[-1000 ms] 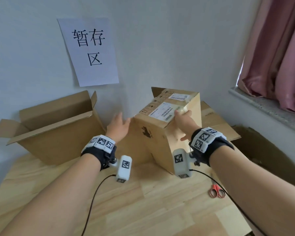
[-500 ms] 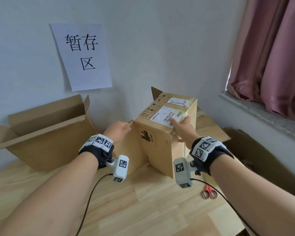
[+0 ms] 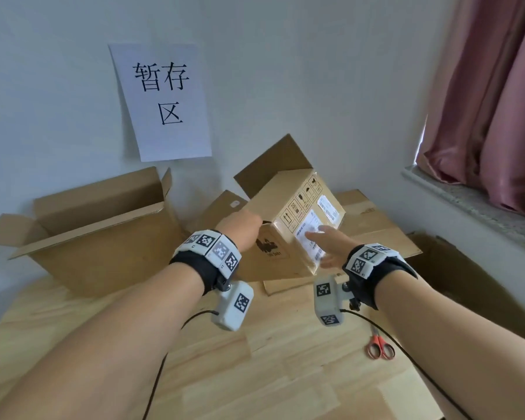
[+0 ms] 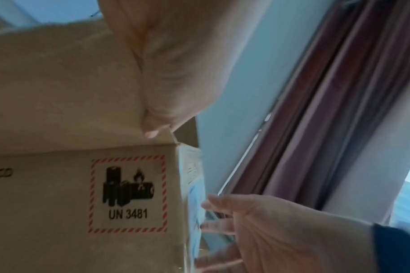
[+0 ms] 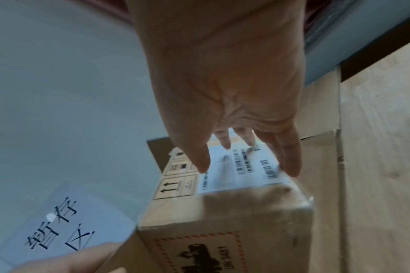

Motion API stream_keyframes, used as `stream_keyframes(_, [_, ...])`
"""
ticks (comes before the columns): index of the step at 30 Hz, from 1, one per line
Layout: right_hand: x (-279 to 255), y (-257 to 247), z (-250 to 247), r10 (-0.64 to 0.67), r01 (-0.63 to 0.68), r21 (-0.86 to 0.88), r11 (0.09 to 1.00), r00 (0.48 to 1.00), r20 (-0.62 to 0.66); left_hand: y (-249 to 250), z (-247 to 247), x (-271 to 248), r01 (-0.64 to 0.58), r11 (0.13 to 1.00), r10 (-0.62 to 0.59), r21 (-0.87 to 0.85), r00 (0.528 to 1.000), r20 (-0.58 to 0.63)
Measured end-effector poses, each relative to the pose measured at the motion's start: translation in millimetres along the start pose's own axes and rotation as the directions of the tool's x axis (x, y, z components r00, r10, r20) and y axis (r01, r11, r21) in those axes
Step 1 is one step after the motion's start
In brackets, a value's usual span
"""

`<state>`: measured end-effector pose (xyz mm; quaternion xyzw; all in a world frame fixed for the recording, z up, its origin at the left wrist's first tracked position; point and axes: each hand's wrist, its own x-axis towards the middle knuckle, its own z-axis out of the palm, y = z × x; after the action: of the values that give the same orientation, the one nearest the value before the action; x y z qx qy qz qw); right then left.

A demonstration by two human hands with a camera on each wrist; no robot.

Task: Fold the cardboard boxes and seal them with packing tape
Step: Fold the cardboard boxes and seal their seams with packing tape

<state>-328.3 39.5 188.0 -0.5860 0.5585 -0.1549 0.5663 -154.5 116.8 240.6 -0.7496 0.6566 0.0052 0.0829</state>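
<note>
A small brown cardboard box [image 3: 288,201] with a white shipping label and a UN 3481 sticker [image 4: 129,194] is tilted over flattened cardboard at the back of the wooden table [image 3: 255,374]. One flap sticks up behind it. My left hand [image 3: 243,230] holds its upper left edge, with the thumb [image 4: 150,133] at the crease and the fingers hidden behind the cardboard. My right hand [image 3: 325,242] lies flat on the labelled face, its fingers [image 5: 290,162] straight and spread over the barcodes. No tape roll is in view.
A larger open box [image 3: 97,237] stands at the back left against the wall. Flattened cardboard [image 3: 373,225] lies under and right of the small box. Red-handled scissors [image 3: 379,350] lie near the table's right edge. Dark cardboard [image 3: 467,283] leans beside the table under the window sill.
The small box has tipped over, so its labelled face now turns to the right instead of upward. My right hand slid down onto the label and my left hand stayed at the left edge.
</note>
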Motion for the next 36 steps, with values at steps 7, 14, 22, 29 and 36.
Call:
stream_keyframes(7, [4.3, 17.3, 7.1, 0.011, -0.012, 0.010, 1.000, 0.999, 0.044, 8.2, 7.4, -0.6, 0.040, 0.981, -0.022, -0.189, 0.995, 0.096])
stream_keyframes(14, [4.8, 35.8, 5.9, 0.076, -0.075, -0.030, 0.997, 0.997, 0.029, 5.7, 12.6, -15.7, 0.010, 0.941, 0.125, -0.339, 0.918, 0.376])
stream_keyframes(22, [8.9, 61.2, 1.9, 0.262, -0.273, 0.266, 0.925, 0.962, 0.074, -27.7, 66.7, -22.7, 0.233, 0.892, -0.006, -0.386, 0.862, 0.506])
stream_keyframes(29, [9.8, 67.3, 8.3, 0.233, -0.224, 0.233, 0.946, 0.972, -0.011, -58.8, 117.2, -22.6, 0.602, 0.568, -0.447, -0.561, 0.798, 0.404])
stream_keyframes(36, [18.5, 61.9, 14.0, -0.026, 0.010, -0.171, 0.985, 0.995, -0.092, -62.1, 134.4, -20.8, 0.554, 0.187, -0.373, -0.811, 0.804, 0.463])
